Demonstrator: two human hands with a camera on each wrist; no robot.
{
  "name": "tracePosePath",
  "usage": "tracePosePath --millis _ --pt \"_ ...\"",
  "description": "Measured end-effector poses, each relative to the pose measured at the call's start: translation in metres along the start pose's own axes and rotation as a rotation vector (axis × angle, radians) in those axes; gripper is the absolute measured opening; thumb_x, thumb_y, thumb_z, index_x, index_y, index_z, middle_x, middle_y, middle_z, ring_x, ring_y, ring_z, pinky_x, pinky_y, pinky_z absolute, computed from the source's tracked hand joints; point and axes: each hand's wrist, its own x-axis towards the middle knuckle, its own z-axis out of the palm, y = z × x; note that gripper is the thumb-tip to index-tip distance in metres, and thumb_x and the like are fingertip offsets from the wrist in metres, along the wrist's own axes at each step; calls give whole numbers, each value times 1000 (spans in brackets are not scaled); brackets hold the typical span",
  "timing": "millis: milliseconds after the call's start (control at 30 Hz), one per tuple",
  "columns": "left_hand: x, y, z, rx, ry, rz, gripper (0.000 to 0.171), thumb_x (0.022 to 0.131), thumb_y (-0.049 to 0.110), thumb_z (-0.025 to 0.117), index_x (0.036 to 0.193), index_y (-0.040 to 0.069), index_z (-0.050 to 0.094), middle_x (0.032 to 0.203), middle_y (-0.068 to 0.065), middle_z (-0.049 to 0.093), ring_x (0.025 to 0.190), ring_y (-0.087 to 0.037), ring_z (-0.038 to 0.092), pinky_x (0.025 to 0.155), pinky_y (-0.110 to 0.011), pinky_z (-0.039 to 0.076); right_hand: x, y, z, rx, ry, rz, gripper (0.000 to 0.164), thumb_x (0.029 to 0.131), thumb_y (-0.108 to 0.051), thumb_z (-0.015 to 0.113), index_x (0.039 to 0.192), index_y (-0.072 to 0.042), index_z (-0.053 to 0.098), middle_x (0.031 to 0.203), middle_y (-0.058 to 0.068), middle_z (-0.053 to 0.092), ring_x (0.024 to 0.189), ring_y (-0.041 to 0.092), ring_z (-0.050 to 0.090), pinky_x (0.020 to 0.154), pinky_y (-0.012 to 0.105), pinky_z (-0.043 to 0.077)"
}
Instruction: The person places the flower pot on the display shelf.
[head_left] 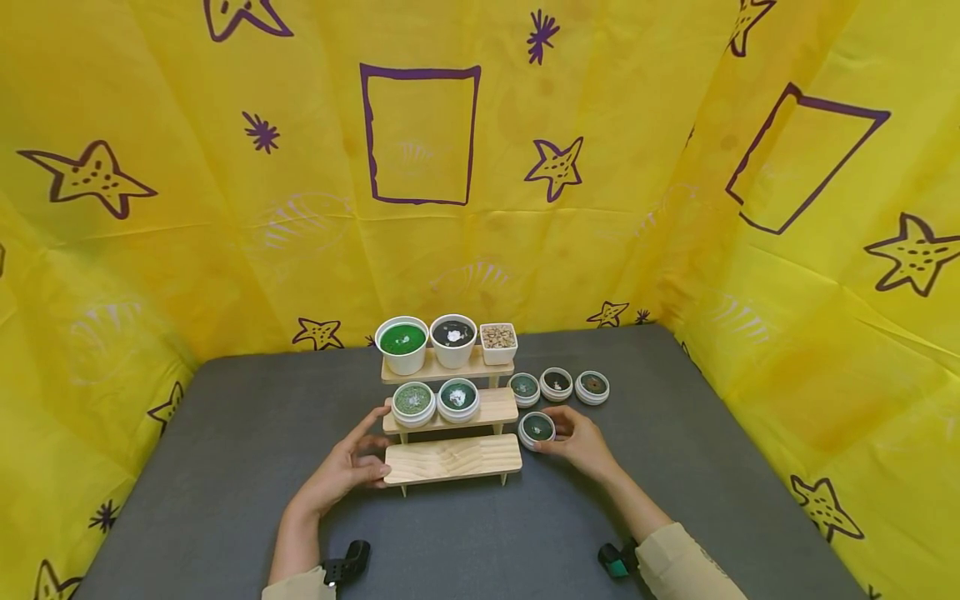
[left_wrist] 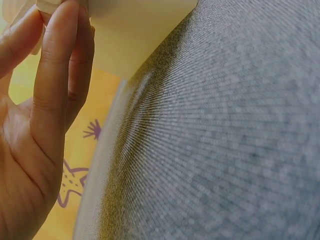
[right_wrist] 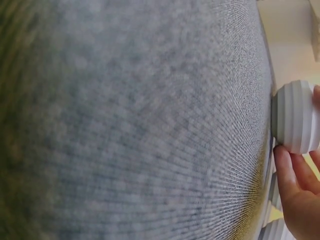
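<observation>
A three-step wooden display stand (head_left: 453, 458) stands mid-table. My left hand (head_left: 341, 471) holds its left end, thumb at the lowest step and index finger reaching to the middle one; the left wrist view shows the fingers (left_wrist: 55, 65) pinching at the top edge. To the stand's right, my right hand (head_left: 581, 442) grips a small white ribbed pot (right_wrist: 295, 117) with dark green contents, seen from above in the head view. On the middle step sit a light green pot (head_left: 412, 400) and a teal pot (head_left: 458, 397). Nothing sits on the lowest step.
The top step carries a bright green cup (head_left: 402, 342), a dark cup (head_left: 453, 337) and a square dish of speckled bits (head_left: 498, 340). Right of the stand are three more small pots, including a black one (head_left: 557, 383) and a brown-centred one (head_left: 592, 387). Yellow cloth (head_left: 420, 275) surrounds the grey table.
</observation>
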Motion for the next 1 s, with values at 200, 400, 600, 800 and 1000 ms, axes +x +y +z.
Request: tracePosePath --millis 200,400,600,800,1000 --pt "0 0 0 -2 -2 3 94 89 8 71 159 25 12 134 -39 38 75 -6 65 71 -35 62 7 17 1 -7 18 -9 56 72 -13 88 122 -4 64 113 18 71 99 23 70 75 15 53" --pt "0 0 0 -3 2 -2 94 88 8 72 159 25 12 134 -38 38 75 -6 65 71 -35 62 8 16 -1 -9 40 -8 55 70 -16 89 119 -7 66 109 16 72 93 16 70 74 17 54" --pt "0 1 0 -6 0 -4 94 88 8 71 159 25 12 134 -38 38 75 -6 65 71 -35 62 8 13 -2 -2 62 -17 55 70 -13 89 120 -6 65 111 17 72 95 19 70 75 15 53" --pt "0 2 1 -7 2 -8 94 89 8 71 159 25 12 134 -38 38 75 -6 65 71 -34 62 7 5 -7 15 69 -40 55 71 -11 88 120 -7 65 112 18 71 96 21 70 77 15 55" --pt "0 2 1 -6 3 -13 93 89 8 71 159 25 13 134 -38 38 76 -6 66 71 -35 62 6 -4 -11 13 79 -60 57 71 -14 88 123 -7 64 115 18 70 98 19 70 81 18 57"
